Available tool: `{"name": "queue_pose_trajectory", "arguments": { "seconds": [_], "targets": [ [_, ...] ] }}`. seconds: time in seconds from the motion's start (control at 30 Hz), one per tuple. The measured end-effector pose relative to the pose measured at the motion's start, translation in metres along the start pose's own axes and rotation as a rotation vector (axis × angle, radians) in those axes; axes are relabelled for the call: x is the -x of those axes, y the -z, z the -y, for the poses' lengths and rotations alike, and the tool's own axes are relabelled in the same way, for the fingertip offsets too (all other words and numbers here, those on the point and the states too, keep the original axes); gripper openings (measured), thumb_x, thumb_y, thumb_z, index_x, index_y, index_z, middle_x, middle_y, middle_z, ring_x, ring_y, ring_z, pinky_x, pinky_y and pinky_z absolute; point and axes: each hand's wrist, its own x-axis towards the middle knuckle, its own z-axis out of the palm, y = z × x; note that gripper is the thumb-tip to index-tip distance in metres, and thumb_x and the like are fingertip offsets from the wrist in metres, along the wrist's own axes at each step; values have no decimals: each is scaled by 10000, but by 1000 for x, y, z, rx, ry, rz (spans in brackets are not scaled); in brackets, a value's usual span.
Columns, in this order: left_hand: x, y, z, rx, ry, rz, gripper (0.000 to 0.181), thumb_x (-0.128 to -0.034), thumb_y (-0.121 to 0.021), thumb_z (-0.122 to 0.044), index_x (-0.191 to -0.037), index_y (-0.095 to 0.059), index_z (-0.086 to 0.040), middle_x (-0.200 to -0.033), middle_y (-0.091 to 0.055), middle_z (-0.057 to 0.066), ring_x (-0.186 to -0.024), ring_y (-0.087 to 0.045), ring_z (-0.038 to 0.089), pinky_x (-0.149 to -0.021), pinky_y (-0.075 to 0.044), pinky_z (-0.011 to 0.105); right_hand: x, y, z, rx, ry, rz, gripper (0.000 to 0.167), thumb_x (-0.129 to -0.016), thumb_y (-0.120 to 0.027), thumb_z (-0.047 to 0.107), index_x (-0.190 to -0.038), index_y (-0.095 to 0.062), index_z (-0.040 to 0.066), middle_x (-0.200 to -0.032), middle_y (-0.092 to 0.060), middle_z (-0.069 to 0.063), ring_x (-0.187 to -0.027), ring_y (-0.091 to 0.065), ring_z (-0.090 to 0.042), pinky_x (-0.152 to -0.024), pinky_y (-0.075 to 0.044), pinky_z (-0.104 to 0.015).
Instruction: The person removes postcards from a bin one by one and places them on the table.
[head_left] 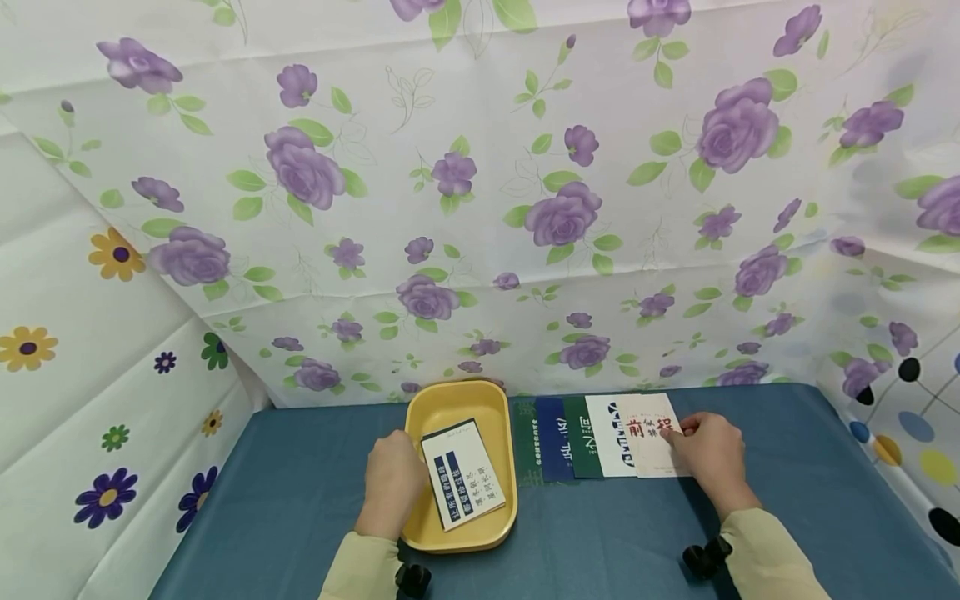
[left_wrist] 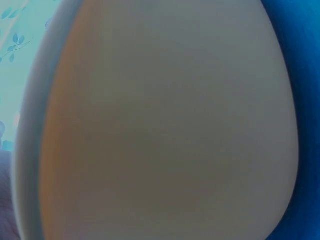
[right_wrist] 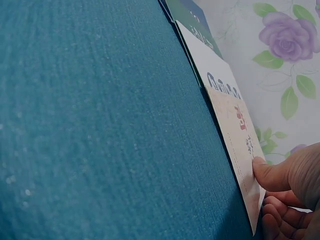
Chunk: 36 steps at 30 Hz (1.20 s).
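Note:
My left hand (head_left: pixel 393 483) grips the left rim of a yellow plastic tray (head_left: pixel 498 500), its fingers curled at the edge. The tray's pale surface (left_wrist: pixel 170 120) fills most of the left wrist view, blurred. Inside the tray lies a white card (head_left: pixel 465 475) with dark blue lettering, slanted. To the right, printed cards overlap in a row. At its right end, my right hand (head_left: pixel 712 458) pinches a cream card (head_left: pixel 654 454) with red characters. In the right wrist view the thumb (right_wrist: pixel 272 175) presses on its face, with the other fingers bent at its edge.
Left of the cream card, the row holds a white card (head_left: pixel 603 437), a dark green card (head_left: pixel 581 442), a blue card (head_left: pixel 551 442) and a green card (head_left: pixel 525 442). A blue cloth (head_left: pixel 600 542) covers the table. Flowered sheets (head_left: pixel 480 233) hang behind and at the sides.

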Motion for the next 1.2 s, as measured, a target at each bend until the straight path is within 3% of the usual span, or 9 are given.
{"name": "queue_pose_trajectory", "arguments": {
  "seconds": [0.87,1.2],
  "targets": [
    [0,-2,0,-7,23,8,164,-836,-615,-16,-982,-622,57,-742,-628,151,-524,-574,167,-404,-425,240,1,-1,0,-8,16,-39,387,-836,-664,376,-921,-680,-2,-818,-656,-158,-711,-579,-268,-539,-418,-347],
    [0,-3,0,-10,18,5,155,-834,-621,-19,-971,-620,54,-729,-626,144,-517,-583,168,-406,-451,253,6,9,20,-11,85,-100,397,-846,-653,396,-968,-671,19,-862,-652,-145,-742,-586,-260,-586,-431,-368]
  ]
}}
